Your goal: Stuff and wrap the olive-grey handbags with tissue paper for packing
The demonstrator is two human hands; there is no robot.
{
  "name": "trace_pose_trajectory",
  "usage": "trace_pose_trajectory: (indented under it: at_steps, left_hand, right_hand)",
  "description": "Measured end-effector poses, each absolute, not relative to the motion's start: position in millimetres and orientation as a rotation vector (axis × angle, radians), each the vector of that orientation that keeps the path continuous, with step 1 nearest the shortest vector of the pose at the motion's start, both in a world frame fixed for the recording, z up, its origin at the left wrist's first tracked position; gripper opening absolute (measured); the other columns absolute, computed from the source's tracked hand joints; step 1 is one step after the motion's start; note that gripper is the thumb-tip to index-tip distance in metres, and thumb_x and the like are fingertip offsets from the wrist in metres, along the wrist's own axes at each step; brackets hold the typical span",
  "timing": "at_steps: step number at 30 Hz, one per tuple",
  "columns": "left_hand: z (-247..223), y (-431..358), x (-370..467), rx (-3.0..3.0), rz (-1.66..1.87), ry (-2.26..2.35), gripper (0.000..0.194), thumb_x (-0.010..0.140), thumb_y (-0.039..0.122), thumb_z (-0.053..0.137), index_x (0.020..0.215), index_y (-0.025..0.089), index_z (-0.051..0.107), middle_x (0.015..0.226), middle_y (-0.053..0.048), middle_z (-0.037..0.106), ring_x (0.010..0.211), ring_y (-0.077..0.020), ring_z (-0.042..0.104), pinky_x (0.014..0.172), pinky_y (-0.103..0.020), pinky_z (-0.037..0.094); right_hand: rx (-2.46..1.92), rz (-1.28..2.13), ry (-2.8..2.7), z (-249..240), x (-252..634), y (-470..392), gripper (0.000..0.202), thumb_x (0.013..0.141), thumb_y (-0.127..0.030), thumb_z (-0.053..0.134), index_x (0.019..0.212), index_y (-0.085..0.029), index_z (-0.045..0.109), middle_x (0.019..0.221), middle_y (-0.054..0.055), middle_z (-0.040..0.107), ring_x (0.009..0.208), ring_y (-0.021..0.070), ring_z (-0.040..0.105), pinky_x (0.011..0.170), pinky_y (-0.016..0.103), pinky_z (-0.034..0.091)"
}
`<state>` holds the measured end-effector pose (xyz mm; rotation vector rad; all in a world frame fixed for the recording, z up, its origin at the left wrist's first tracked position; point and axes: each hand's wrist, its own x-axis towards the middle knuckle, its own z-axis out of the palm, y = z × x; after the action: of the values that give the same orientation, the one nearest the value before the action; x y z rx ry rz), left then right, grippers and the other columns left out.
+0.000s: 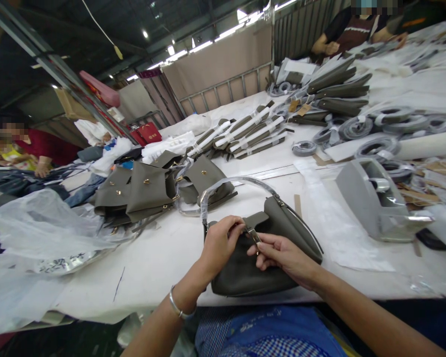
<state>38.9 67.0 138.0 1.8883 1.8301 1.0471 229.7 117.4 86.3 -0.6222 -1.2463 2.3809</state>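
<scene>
Handbag [256, 280]: olive, resting at the counter's [144, 267] near edge, between the hands.
Left hand [223, 243]: fingers pinching the metal clasp's [253, 235] far end.
Right hand [282, 253]: fingers gripping its near end, probably steadying it.
Handle [241, 179]: plastic-wrapped, arched beyond the hands, seemingly out of their way.
Other bags [148, 191]: left.
Tape dispenser [359, 203]: right, plastic sheet [345, 233] between.

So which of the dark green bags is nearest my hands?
The bag at the table's near edge, both hands at its metal clasp. The other bags sit farther back, apart from your hands.
</scene>
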Motion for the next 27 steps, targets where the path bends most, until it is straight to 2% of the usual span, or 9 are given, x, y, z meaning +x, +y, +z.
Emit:
trace_pose_trajectory:
  at_steps: [4,11,16,21,27]
  left_hand:
    - [130,42,46,1.627,1.136,1.918,0.009,0.091,0.024,0.061,0.093,0.023,0.070,0.091,0.000,0.072,0.080,-0.0141,0.066,0.072,-0.024,0.050]
    - [118,24,64,1.330,1.125,1.963,0.015,0.085,0.028,0.067,0.097,0.022,0.074,0.091,-0.002,0.075,0.076,-0.0155,0.069,0.070,-0.026,0.054]
    - [117,28,70,1.133,1.170,1.883,0.020,0.083,0.036,0.068,0.092,0.018,0.075,0.083,-0.004,0.076,0.070,-0.0172,0.069,0.061,-0.025,0.055]
    - [118,31,72,1.009,1.176,1.839,0.023,0.080,0.038,0.070,0.085,0.016,0.074,0.073,-0.004,0.074,0.063,-0.0157,0.068,0.058,-0.023,0.054]
    - [114,29,73,0.938,1.165,1.825,0.022,0.078,0.037,0.070,0.081,0.015,0.073,0.066,-0.002,0.071,0.059,-0.0145,0.066,0.056,-0.022,0.053]
  right_hand:
    - [-0.663,2.336,-1.279,79,229,114,0.052,0.087,-0.043,0.070,0.132,-0.021,0.061,0.108,0.009,0.071,0.071,0.0074,0.065,0.067,0.019,0.053]
    - [-0.702,2.239,-1.418,76,227,112,0.052,0.081,-0.047,0.074,0.125,-0.020,0.068,0.100,0.007,0.073,0.074,0.0118,0.064,0.070,0.024,0.054]
    - [-0.724,2.121,-1.505,68,225,109,0.052,0.081,-0.047,0.072,0.126,-0.021,0.068,0.093,0.005,0.074,0.071,0.0149,0.065,0.069,0.029,0.056]
    - [-0.762,1.949,-1.583,57,225,102,0.047,0.084,-0.044,0.069,0.125,-0.021,0.069,0.080,0.003,0.074,0.068,0.0169,0.066,0.069,0.031,0.056]
    - [-0.815,1.868,-1.585,51,225,95,0.045,0.084,-0.044,0.069,0.122,-0.021,0.070,0.082,0.004,0.075,0.069,0.0190,0.069,0.070,0.033,0.058]
